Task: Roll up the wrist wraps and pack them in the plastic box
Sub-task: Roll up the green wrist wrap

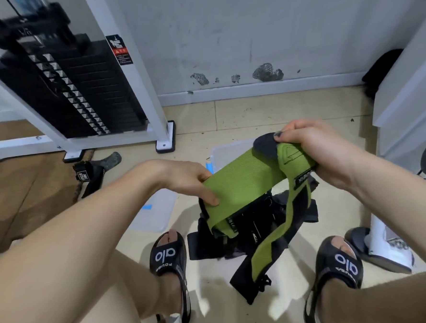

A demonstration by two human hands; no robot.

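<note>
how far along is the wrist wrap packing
Early on. Nothing visibly packed: the plastic box behind shows no rolls. In hand: the green wrist wrap, stretched between left hand and right hand, not yet rolled. Left: the dark wraps piled on the floor.

Bare arms and legs — black slide sandals (168,257) (white lettering).

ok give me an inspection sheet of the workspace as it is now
surface: tan floor, specks of dirt
job's things: green wrist wrap stretched between both hands; dark wraps pile below; clear plastic box behind it, lid beside
clutter: black strap near the machine foot
grips: left hand pinches the wrap's lower end; right hand holds its upper end
cables: nothing seen
surroundings: weight stack machine, scuffed wall, white shoe
</note>
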